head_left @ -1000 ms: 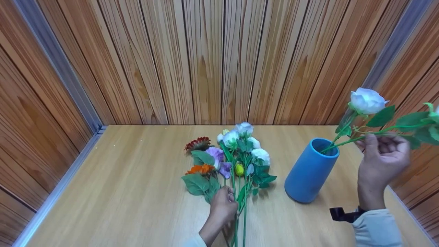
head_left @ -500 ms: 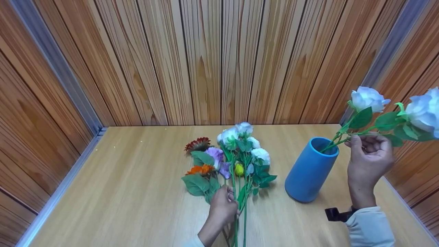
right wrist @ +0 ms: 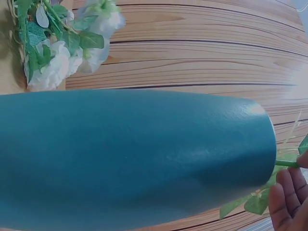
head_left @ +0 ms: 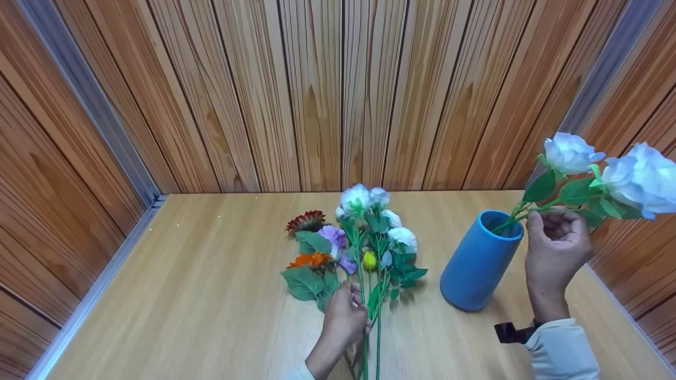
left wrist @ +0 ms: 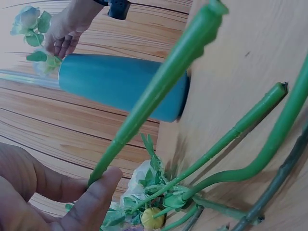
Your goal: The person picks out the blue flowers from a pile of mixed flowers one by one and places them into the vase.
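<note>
At the right of the table stands a blue vase [head_left: 478, 264]. Its mouth holds the stems of two white roses, a farther rose [head_left: 571, 153] and a nearer, larger rose [head_left: 641, 179]. Just outside the rim, my right hand [head_left: 560, 245] pinches the nearer rose's green stem [right wrist: 286, 163] between thumb and fingers. My left hand [head_left: 343, 314] is at the pile of flowers in the middle. Between its thumb and finger it pinches one green stem [left wrist: 137, 120], whose cut end points up in the left wrist view. A white flower [head_left: 355, 198] tops the pile.
Left of the left hand lie a dark red flower [head_left: 305, 221], a purple flower [head_left: 332, 238] and an orange flower [head_left: 310, 260]. A yellow bud [head_left: 369, 260] and white blooms [head_left: 402, 239] lie to its right. Wood-panelled walls [head_left: 317, 95] enclose the table [head_left: 200, 285].
My right hand has moved left toward the vase, bringing the nearer rose fully into view. The left hand has barely moved; a white flower in the pile has risen slightly.
</note>
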`<state>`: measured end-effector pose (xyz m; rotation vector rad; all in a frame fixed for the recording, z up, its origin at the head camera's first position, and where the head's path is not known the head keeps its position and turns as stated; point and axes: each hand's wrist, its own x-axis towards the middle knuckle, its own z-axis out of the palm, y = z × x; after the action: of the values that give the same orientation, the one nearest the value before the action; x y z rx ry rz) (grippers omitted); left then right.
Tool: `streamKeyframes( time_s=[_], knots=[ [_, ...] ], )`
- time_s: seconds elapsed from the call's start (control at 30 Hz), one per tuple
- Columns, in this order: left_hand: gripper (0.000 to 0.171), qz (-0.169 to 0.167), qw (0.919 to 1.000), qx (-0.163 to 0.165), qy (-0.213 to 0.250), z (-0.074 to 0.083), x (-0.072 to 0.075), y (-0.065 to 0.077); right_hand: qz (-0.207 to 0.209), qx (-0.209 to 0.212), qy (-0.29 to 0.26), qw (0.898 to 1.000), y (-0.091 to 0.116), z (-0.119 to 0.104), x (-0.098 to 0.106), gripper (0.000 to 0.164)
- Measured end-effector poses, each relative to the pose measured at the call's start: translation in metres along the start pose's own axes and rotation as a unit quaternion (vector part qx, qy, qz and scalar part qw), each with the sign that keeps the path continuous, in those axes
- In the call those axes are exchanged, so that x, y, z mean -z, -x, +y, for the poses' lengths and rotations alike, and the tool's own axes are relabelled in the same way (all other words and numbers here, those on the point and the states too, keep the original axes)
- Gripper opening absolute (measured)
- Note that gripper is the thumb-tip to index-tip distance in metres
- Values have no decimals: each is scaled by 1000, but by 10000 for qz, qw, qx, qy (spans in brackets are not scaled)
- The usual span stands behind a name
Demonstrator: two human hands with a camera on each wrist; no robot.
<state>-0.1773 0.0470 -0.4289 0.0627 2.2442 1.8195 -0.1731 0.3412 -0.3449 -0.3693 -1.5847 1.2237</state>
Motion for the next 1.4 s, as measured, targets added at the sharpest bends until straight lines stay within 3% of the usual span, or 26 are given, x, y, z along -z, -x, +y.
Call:
streamKeyframes(
  time_s=[0.3,0.83,1.13,1.4],
  knots=[
    [35,81,9994,-333,2,2,-1,6,-102,-100,453,9989,8,1,0,35],
    [40,72,9994,-256,214,3,0,6,-204,182,710,9971,14,8,-2,27],
    [41,-1,9992,-110,374,3,-1,4,-254,570,717,9955,19,18,0,23],
    [40,-37,9996,-120,254,3,0,3,-307,408,718,9961,21,18,1,25]
  ],
)
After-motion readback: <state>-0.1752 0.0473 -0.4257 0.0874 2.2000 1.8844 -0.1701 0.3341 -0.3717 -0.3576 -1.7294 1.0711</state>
